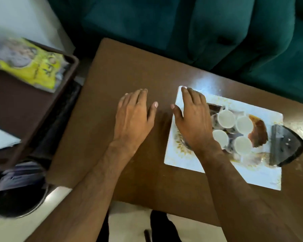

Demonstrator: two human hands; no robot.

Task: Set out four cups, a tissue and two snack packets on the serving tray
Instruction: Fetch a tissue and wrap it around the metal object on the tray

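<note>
A white tray with a gold pattern lies on the right half of a brown table. Several white cups stand close together at its middle, amid clear wrapping. A brown curved item and a dark wedge-shaped object lie at its right side. My right hand hovers flat over the tray's left part, fingers spread, holding nothing. My left hand is flat over the bare table just left of the tray, also holding nothing. A yellow snack packet lies in a dark brown tray at far left.
A green sofa runs along the far side of the table. A round metal bin with dark contents sits on the floor at lower left, below the brown tray. Pale floor shows along the near table edge.
</note>
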